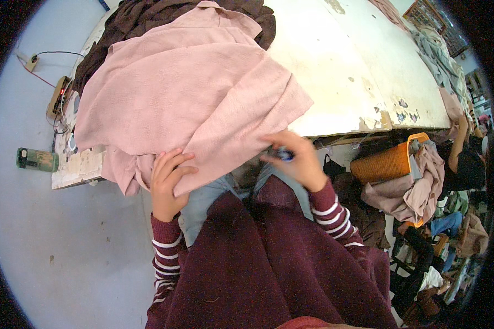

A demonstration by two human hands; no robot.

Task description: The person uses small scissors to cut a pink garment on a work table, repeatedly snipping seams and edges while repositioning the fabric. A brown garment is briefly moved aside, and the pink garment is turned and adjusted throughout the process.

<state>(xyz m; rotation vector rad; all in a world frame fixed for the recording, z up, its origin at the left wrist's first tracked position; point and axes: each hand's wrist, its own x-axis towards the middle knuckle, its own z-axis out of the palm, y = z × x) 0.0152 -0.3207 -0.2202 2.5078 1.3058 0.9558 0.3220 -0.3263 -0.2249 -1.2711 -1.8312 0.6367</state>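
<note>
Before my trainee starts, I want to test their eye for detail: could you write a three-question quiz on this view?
1. True or false: part of the pink cloth lies over the dark brown cloth.
2. The left hand has its fingers on: a) the blue-grey wall; b) the pink cloth; c) the green bottle.
3. Which of the wearer's hands is nearer the orange basket?

Key: 1. True. 2. b. 3. The right hand.

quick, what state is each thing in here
White table: surface chipped
Pale pink fabric: creased, hanging over the table edge
Dark brown cloth: bunched, partly covered
Orange woven-sided basket: loaded, mauve cloth spilling out
Small brown box: red light lit
Left hand: resting on the pink fabric
Right hand: curled around small blue object, blurred
</note>
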